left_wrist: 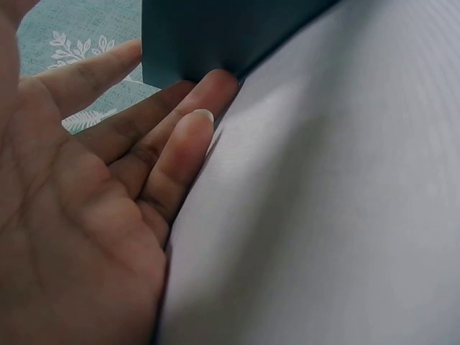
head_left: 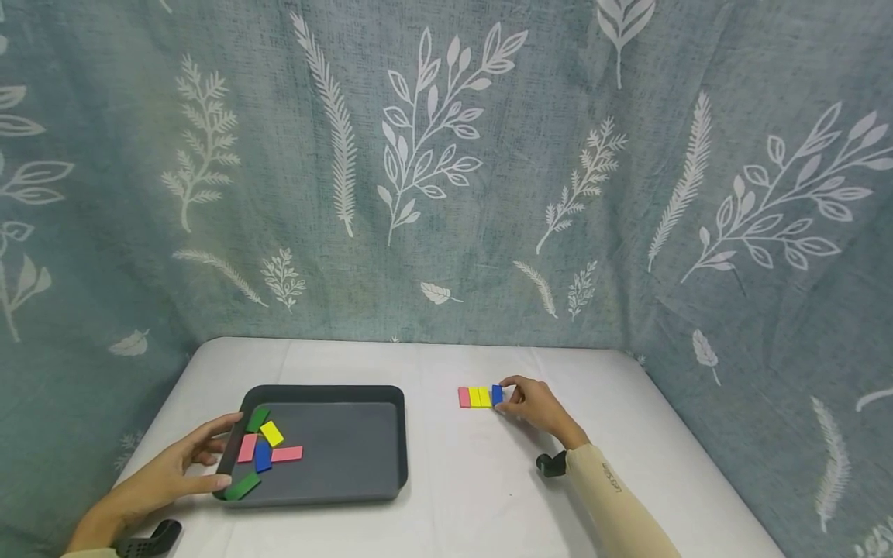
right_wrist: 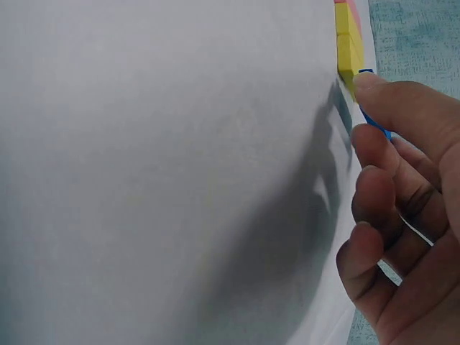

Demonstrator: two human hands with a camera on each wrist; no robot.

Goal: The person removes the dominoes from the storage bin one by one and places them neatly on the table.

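Between the thumb and fingers of my right hand [head_left: 537, 404] is a blue block [head_left: 497, 395], pinched by its ends at the right of a short row. That row holds a pink block [head_left: 463, 397] and two yellow blocks [right_wrist: 349, 52], side by side on the white cloth. In the right wrist view the thumb and fingers hide most of the blue block. My left hand [head_left: 177, 463] rests against the left side of a dark grey tray [head_left: 349, 465], thumb at the near corner and index finger at the far part of the rim. Its other fingers touch the tray's outer wall.
Inside the tray's left part lie loose blocks: green [head_left: 257, 419], yellow [head_left: 272, 433], blue [head_left: 262, 456], two pink [head_left: 287, 454] and another green [head_left: 243, 487]. A leaf-patterned curtain [head_left: 446, 271] hangs behind and beside the white table [head_left: 446, 504].
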